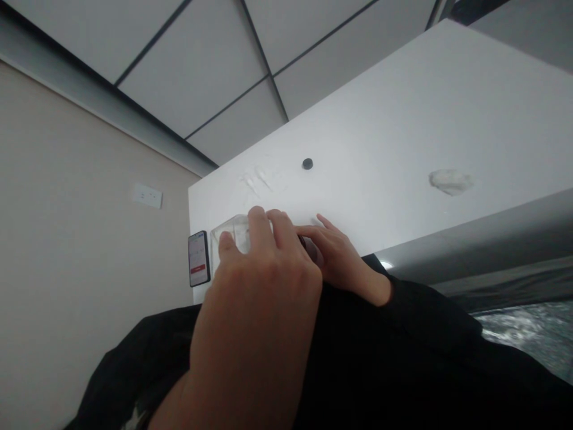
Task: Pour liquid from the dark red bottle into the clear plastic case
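Office-like room — white desk (380, 137), grey panels (201, 65) with dark seams, wall socket (148, 196).

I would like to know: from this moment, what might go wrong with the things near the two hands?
The phone lies at the left edge of the white table, close to the clear object under the left hand; a sideways push might knock it.
The left hand blocks much of the view, so a slip near the right hand could go unnoticed.
The small dark round piece looks loose and might get mislaid.
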Demonstrator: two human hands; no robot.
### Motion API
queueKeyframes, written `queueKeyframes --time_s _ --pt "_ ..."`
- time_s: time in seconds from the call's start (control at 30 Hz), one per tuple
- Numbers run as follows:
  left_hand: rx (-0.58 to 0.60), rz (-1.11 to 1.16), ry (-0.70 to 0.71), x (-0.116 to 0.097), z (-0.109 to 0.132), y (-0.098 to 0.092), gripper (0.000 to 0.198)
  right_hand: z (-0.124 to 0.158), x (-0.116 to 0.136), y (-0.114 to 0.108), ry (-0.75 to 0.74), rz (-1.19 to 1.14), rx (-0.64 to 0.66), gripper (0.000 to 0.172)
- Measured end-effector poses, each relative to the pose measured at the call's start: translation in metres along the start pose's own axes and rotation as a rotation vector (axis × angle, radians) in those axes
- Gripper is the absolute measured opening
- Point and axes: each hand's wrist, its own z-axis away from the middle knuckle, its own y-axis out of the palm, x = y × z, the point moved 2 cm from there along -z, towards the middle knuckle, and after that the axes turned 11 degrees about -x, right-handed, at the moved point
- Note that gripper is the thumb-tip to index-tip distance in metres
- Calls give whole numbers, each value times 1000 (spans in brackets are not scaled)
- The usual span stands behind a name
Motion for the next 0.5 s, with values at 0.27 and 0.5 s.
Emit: queueKeyframes --time_s 0.27,0.5 --pt "-109 131 46 15 7 4 35 -2 1 -2 31 -11 29 70" --pt "-175 295 50 67 30 44 48 -1 -2 -1 -2 -14 19 81"
